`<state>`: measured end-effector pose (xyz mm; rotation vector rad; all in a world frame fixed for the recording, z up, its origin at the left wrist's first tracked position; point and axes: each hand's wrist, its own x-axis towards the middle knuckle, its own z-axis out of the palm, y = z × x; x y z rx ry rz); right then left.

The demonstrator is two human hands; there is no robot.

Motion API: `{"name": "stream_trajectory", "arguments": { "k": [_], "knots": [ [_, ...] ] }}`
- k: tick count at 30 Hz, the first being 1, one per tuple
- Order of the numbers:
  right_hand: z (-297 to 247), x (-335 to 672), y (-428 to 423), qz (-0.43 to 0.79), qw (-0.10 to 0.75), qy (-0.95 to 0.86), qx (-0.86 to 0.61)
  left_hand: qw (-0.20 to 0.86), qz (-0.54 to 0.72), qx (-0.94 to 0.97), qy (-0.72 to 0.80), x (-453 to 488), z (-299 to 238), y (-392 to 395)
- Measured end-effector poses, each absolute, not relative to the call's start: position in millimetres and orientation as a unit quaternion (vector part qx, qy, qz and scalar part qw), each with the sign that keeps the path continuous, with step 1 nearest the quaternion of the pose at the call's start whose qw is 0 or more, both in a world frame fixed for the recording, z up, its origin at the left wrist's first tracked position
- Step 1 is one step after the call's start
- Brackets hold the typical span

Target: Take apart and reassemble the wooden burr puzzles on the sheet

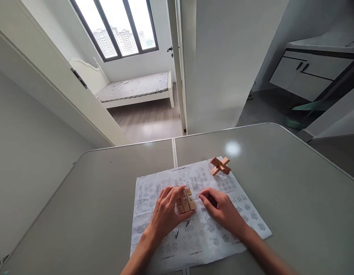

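A cluster of notched wooden puzzle pieces (186, 201) stands on a printed instruction sheet (194, 236) on the grey table (294, 198). My left hand (165, 214) has its fingers curled round the cluster from the left and grips it. To the right of the cluster my right hand (220, 208) rests on the sheet with its fingers curled, fingertips close to the pieces but apart from them; anything inside it is hidden. A separate small assembly of crossed wooden pieces (220, 165) lies at the sheet's far right corner, away from both hands.
The table has a seam (174, 152) down its middle and a rounded far edge. Beyond it an open doorway shows a bed (137, 89) under a window. A white wall (228, 65) rises behind the table, with cabinets (309, 72) at the right.
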<state>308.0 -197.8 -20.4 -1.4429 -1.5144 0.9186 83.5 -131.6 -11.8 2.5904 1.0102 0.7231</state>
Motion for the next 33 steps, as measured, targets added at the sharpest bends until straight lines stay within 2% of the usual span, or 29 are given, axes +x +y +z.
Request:
{"name": "stream_trajectory", "arguments": {
  "k": [7,18,21,27,33],
  "knots": [
    [-26,306,-202,0.272,0.397,-0.664,-0.572,0.152,0.240,0.897,0.340,95,-15,-136],
    [-33,306,-202,0.218,0.364,-0.725,-0.543,0.180,0.216,0.880,0.382,58,-12,-127],
    [-31,307,-201,0.261,0.382,-0.702,-0.542,0.212,0.236,0.863,0.393,54,-11,-127],
    [-28,313,-202,0.433,0.464,-0.534,-0.558,0.277,0.260,0.820,0.428,51,-8,-127],
    [-29,317,-198,0.499,0.516,-0.466,-0.518,0.361,0.262,0.780,0.439,55,-7,-138]
  ]
}}
